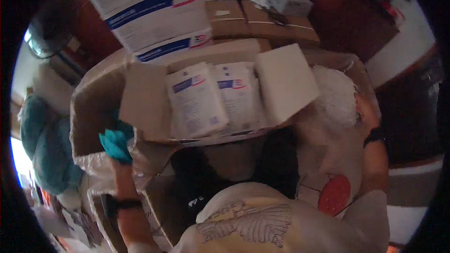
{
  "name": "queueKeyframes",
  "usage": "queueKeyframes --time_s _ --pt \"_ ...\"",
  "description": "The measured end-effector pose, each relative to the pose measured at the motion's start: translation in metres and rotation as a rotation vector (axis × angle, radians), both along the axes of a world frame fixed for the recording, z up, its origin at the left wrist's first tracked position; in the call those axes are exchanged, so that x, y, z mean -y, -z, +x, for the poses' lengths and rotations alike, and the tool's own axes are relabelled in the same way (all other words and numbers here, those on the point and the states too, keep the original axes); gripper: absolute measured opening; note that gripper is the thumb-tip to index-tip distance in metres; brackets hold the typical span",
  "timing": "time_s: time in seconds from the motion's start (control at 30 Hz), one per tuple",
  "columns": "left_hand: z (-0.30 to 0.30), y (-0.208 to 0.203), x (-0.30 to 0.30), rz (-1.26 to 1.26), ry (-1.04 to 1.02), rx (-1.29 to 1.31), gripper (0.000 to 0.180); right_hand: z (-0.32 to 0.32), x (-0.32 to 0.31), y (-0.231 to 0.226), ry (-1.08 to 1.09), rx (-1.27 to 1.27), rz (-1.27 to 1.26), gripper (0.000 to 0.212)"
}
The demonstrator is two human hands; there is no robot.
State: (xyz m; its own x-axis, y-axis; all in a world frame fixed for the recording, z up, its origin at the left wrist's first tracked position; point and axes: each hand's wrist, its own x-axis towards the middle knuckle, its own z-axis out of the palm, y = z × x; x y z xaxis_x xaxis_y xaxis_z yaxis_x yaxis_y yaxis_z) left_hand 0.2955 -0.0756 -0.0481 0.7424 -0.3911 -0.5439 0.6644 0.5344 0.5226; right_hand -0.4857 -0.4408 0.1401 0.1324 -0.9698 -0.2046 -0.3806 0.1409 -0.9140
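My left hand (116,146) is at the left side of the open carton, covered by thin teal material. Whether this is a glove or a crumpled sheet I cannot make out, and the fingers do not show clearly. On the right, my bare right hand (368,111) is against the outer side of a white, rough-textured bundle (335,94), fingers curled at its edge. Between my hands stands an open carton (147,98) with its side flaps spread. Inside it lean flat white packets with blue bands, a left packet (197,100) and a right packet (236,96).
Behind the carton rise stacked white boxes (154,16) with blue stripes. Brown cartons (281,26) at the back carry scissors (276,16) and a small grey box (288,1). A red round stool seat (334,195) is at lower right. Teal bundles (49,145) stand far left.
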Motion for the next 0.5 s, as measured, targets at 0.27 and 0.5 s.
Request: queueKeyframes --time_s 0.27,0.5 --pt "0.006 -0.053 0.014 0.252 -0.208 0.526 0.054 0.165 -0.017 -0.049 -0.016 0.276 -0.324 0.029" --pt "-0.206 -0.148 0.086 0.454 0.077 1.843 0.026 0.323 -0.049 0.019 -0.855 -0.167 -0.186 0.031"
